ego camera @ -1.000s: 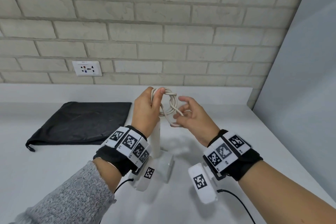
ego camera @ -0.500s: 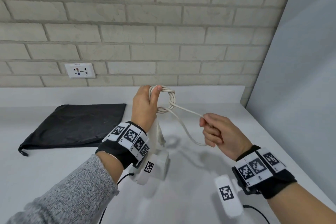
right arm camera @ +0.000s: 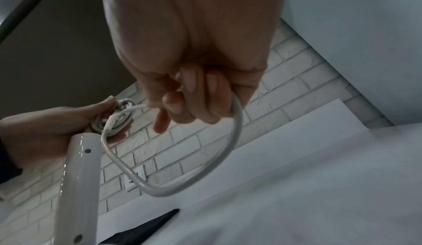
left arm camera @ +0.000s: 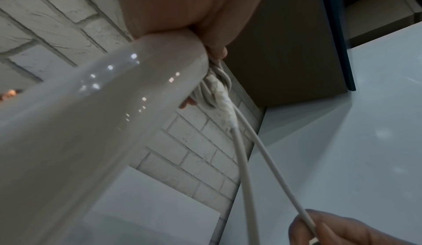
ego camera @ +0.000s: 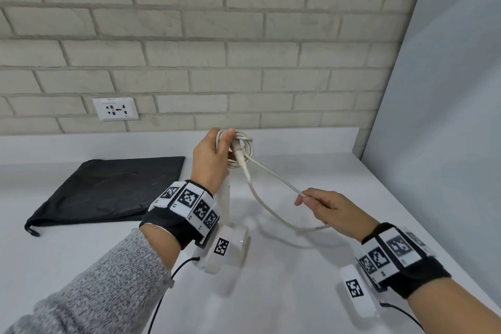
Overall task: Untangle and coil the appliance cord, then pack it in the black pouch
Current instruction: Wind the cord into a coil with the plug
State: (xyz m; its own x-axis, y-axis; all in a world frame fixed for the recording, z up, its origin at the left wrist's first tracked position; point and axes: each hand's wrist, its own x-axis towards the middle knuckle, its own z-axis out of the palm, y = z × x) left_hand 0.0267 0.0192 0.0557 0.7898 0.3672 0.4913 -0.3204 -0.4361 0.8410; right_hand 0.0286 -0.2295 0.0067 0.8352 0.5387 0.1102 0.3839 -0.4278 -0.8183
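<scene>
My left hand [ego camera: 217,154] is raised over the counter and grips a coiled bundle of the white cord [ego camera: 245,148] together with the top of a white appliance handle [left arm camera: 91,122]. A thickened strain-relief piece [left arm camera: 222,95] hangs from the bundle. From there a loose loop of cord [ego camera: 271,206] sags down and right to my right hand [ego camera: 322,205], which pinches the cord with curled fingers [right arm camera: 191,93]. The black pouch [ego camera: 108,190] lies flat on the counter to the left, apart from both hands.
The white counter [ego camera: 284,279] runs to a brick wall with a socket plate [ego camera: 115,109]. A pale panel [ego camera: 447,116] closes off the right side. The white appliance body [ego camera: 230,241] shows below my left wrist.
My right hand has pulled away from the bundle, down and to the right, drawing out a longer loop of cord. My left hand stays raised on the coil.
</scene>
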